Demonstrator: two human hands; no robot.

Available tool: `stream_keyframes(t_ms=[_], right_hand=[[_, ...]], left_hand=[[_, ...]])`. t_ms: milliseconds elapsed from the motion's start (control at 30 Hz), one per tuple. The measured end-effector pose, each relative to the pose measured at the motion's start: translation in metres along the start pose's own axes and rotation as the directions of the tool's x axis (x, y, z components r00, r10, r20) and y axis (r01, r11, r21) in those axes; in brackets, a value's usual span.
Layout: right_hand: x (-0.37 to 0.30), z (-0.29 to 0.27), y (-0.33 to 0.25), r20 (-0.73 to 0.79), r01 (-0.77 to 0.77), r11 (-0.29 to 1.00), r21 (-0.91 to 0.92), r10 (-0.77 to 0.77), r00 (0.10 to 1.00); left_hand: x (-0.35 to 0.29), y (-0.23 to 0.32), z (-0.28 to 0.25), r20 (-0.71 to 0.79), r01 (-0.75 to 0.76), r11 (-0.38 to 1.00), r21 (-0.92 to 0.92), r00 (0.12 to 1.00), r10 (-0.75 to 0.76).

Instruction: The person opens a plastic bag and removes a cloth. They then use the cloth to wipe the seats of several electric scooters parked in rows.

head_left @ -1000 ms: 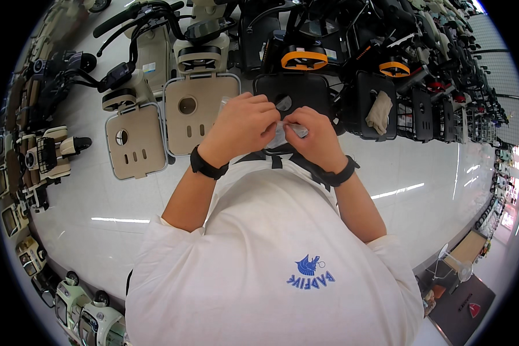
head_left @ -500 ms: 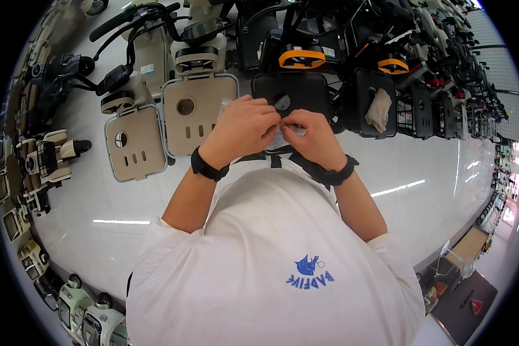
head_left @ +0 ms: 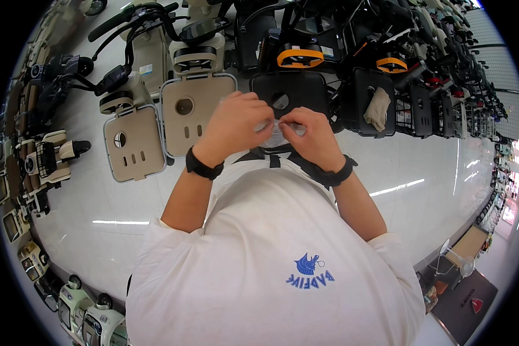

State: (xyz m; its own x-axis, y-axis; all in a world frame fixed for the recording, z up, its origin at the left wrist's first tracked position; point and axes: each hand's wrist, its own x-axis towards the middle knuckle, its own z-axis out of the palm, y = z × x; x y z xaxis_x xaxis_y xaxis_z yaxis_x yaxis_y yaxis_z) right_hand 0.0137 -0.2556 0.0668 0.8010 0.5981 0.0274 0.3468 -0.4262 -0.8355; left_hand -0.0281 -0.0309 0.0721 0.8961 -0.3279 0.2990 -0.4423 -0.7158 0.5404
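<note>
Both my hands work close together in front of my waist, over the near edge of a black basket lid (head_left: 305, 95) with a round hole. A crumpled piece of clear plastic film (head_left: 277, 138) hangs between and below my fingers. My left hand (head_left: 240, 124) is closed, its fingers curled toward the thumb and slightly blurred; the part of the film inside it is hidden. My right hand (head_left: 309, 132) pinches thumb and forefinger together at the film, close to the left fingertips. Whether anything small lies in the film cannot be made out.
Beige basket lids (head_left: 200, 95) stand to the left, below scooter handlebars (head_left: 112, 78). On a black lid to the right lies a beige cloth glove (head_left: 378, 108). Orange-trimmed seats (head_left: 300, 57) are just beyond. A white fan (head_left: 466, 266) stands at lower right, beside a dark mat (head_left: 466, 303).
My left hand has shifted slightly left, and its fingertips have come a little away from the right ones. The right hand has barely moved. Clear plastic beside the left hand no longer shows.
</note>
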Motion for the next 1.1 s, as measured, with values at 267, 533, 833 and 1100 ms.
stream_keyframes(t_ms=[267,533,833,1100], right_hand=[[0.002,-0.004,0.001,-0.047,0.105,0.982,-0.158,-0.114,0.992],[0.003,-0.002,-0.002,-0.009,0.144,0.981,-0.129,-0.146,0.989],[0.004,-0.006,-0.001,-0.056,0.137,0.977,-0.162,-0.147,0.987],[0.004,-0.006,-0.002,-0.089,0.131,0.976,-0.171,-0.148,0.985]], left_hand=[[-0.006,-0.011,-0.013,-0.024,0.049,0.999,0.022,0.999,-0.048],[-0.002,-0.001,-0.005,0.011,-0.002,1.0,0.022,1.0,0.002],[-0.008,-0.015,-0.027,-0.138,0.176,0.982,-0.063,0.973,-0.183],[-0.01,-0.026,-0.029,-0.086,0.181,0.978,-0.1,0.978,-0.19]])
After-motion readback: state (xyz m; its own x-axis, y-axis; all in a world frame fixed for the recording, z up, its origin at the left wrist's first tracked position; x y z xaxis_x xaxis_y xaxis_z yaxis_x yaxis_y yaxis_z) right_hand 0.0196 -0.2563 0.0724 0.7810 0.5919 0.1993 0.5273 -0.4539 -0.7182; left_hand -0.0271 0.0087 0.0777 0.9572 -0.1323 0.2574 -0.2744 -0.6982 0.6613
